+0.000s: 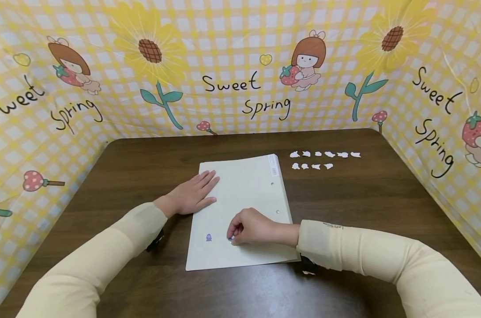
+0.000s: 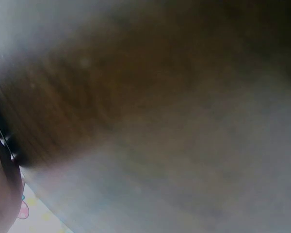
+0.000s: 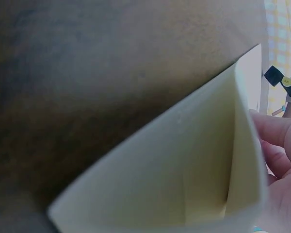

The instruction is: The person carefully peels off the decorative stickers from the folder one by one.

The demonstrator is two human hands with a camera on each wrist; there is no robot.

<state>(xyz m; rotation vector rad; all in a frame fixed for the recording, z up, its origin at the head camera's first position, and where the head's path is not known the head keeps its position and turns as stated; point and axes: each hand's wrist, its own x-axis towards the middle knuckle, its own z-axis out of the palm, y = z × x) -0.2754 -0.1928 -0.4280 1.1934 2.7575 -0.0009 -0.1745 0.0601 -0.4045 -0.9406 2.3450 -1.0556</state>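
Observation:
A cream folder [image 1: 240,190] lies on the brown table. My left hand [image 1: 190,194] rests flat on its left edge, fingers spread. My right hand [image 1: 252,227] is low over the folder, thumb and forefinger pinching a small purple-and-white sticker [image 1: 230,240] close against its surface; the fingers hide most of it. To the left, a small purple sticker [image 1: 208,237] lies flat on the folder. In the right wrist view my right fingers [image 3: 276,128] show beyond the raised folder edge [image 3: 237,121]. The left wrist view is mostly blurred, with part of my hand [image 2: 5,204] at its left.
Two rows of small white cut-out pieces [image 1: 317,154] lie on the table [image 1: 363,198] beyond the folder's right side. A label [image 1: 274,165] and two metal rivets mark the folder's right edge. Yellow checked cloth [image 1: 232,53] walls the back and sides.

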